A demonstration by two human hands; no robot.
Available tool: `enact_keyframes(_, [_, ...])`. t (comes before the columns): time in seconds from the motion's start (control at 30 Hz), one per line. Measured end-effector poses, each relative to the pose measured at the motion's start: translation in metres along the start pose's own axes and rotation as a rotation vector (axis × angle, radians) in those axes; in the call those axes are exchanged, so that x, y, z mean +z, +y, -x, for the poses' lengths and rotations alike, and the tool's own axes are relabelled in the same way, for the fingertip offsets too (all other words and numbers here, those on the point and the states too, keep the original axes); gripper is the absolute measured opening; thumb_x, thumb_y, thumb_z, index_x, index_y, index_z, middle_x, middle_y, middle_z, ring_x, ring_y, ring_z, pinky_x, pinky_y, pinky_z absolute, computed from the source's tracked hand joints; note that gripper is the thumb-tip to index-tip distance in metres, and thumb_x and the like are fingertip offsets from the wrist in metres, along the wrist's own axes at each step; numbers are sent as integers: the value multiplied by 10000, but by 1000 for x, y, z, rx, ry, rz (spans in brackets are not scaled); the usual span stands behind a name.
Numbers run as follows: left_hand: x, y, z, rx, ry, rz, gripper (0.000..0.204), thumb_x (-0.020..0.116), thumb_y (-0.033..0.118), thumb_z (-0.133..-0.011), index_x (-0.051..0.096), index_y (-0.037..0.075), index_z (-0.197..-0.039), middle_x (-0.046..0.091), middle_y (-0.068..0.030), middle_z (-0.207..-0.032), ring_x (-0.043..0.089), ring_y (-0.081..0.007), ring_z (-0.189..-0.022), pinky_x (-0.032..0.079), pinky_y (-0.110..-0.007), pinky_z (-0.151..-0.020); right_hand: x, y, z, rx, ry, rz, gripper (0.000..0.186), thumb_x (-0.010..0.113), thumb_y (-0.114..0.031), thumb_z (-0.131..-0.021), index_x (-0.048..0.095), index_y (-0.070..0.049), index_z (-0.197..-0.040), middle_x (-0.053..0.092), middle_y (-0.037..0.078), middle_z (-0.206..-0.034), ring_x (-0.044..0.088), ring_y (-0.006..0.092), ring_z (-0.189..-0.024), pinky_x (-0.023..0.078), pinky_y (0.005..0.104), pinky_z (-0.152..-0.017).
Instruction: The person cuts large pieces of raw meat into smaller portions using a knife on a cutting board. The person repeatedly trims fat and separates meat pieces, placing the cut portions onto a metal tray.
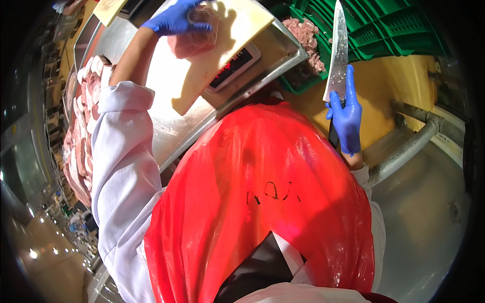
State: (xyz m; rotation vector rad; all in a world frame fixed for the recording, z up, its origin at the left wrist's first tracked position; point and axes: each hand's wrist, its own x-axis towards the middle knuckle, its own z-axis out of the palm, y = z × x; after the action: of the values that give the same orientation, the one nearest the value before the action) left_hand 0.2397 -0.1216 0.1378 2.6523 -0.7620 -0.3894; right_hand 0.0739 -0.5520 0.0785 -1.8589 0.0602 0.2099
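The meat block (194, 43) was covered partly by the left hand (179, 19), spread wide, on the pale board (247, 22). It was placed well left of the knife (337, 50), which was gripped in the right hand (347, 118), blade pointed away from the body. Between them were seen the scale (236, 68), the desk's rim (283, 70) and cut meat (304, 38) in a green crate (374, 33).
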Motion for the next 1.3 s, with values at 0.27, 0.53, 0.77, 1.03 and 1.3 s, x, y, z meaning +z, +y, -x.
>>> enact_keyframes(0.27, [53,-44,37,-998,132,-191,821,433,680,-918,643,-74,-1162,698,-308,-1004,703,-409,-931,561,-446,-814,-6,-3,-59,-85,-207,93,760,553,-39,-951,221,-237,-1605,614,49,-713,523,95,-553,483,287,-516])
enact_keyframes(0.53, [106,-27,169,-1106,730,293,634,524,553,-973,629,-68,-1045,705,-199,-829,703,-267,-630,545,-352,-668,53,-6,-104,-381,-518,174,763,607,-64,-923,268,-204,-1591,557,57,-637,451,94,-497,448,312,-493])
enact_keyframes(0.77, [135,-3,212,-979,1366,550,336,635,277,-983,627,-53,-1050,711,-135,-915,674,-159,-681,532,-280,-661,157,-33,-128,-895,-744,341,709,629,-142,-919,344,-295,-1550,676,154,-805,649,370,-679,523,457,-630])
enact_keyframes(1.03, [156,32,234,-958,1437,571,285,563,265,-1026,560,11,-1157,704,-111,-1029,686,-157,-779,495,-269,-654,162,-35,-140,-809,-756,412,679,638,-126,-923,388,-277,-1536,673,165,-801,661,252,-615,534,370,-624])
enact_keyframes(1.3, [194,64,116,-798,1768,876,339,517,271,-1034,494,96,-1324,538,-49,-1141,495,-138,-968,421,-299,-929,197,-84,-212,-411,-722,-245,751,618,-36,-954,246,-171,-1593,659,39,-790,609,86,-581,496,213,-513])
